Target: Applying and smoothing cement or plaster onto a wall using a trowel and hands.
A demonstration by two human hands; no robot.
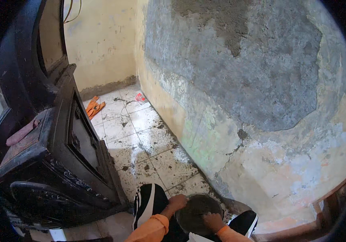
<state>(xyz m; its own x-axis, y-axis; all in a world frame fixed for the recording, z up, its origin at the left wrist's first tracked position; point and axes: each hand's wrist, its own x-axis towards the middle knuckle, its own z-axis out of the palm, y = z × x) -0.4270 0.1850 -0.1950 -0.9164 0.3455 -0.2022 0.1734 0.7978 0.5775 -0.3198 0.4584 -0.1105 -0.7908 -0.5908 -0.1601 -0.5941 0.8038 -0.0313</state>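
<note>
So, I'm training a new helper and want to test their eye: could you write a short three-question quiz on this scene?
1. Which hand reaches over the inside of the round bowl?
2. True or false: the orange cloth lies on the tiled floor.
3. Fill in: the dark brownish patch sits at the ___ of the grey wall area in view.

Key: 1. The right hand. 2. True. 3. Top.

Texts, labels, brands, numbers, signs — none that can be read
</note>
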